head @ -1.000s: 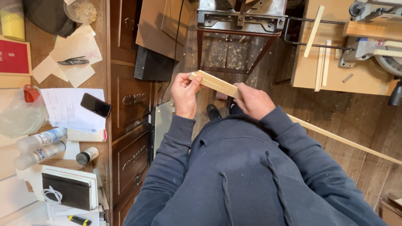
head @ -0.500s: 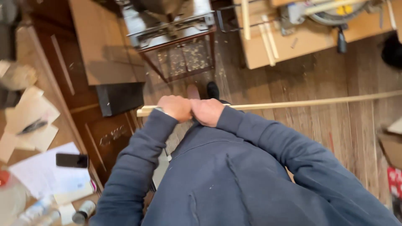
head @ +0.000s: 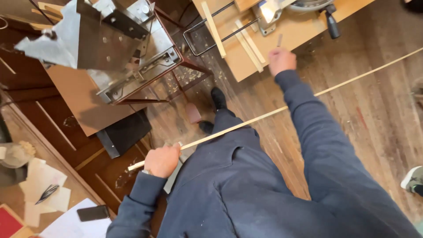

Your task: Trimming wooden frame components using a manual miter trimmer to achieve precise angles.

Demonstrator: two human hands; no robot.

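The left hand (head: 162, 161) was closed in a fist around one end of a long thin wooden strip (head: 273, 112), with a short stub of the strip sticking out past the knuckles toward eight o'clock. From that grip the strip ran up toward two o'clock, crossed in front of the dark blue sweatshirt, passed behind the outstretched right arm and carried on over the wooden floor (head: 374, 114) to the right edge of the view, well clear of the boards.

The right hand (head: 282, 59) was stretched out toward one o'clock with its fingers curled in at the near edge of a plywood bench top (head: 304, 42). It seemed to pinch a small dark pencil-like stick (head: 279, 40), though the fingers hid just where they gripped.

Just at eleven o'clock of that hand lay a few short wooden slats (head: 246, 39), and at twelve o'clock stood a mitre saw (head: 299, 6), only its lower part showing. By my reading the step in hand was fetching a marking tool while the strip was held ready. The next move would call for bringing hand and strip together without letting the long free end swing or sag.

At ten o'clock of the left hand stood a grey metal machine (head: 114, 44) on a red-brown frame.
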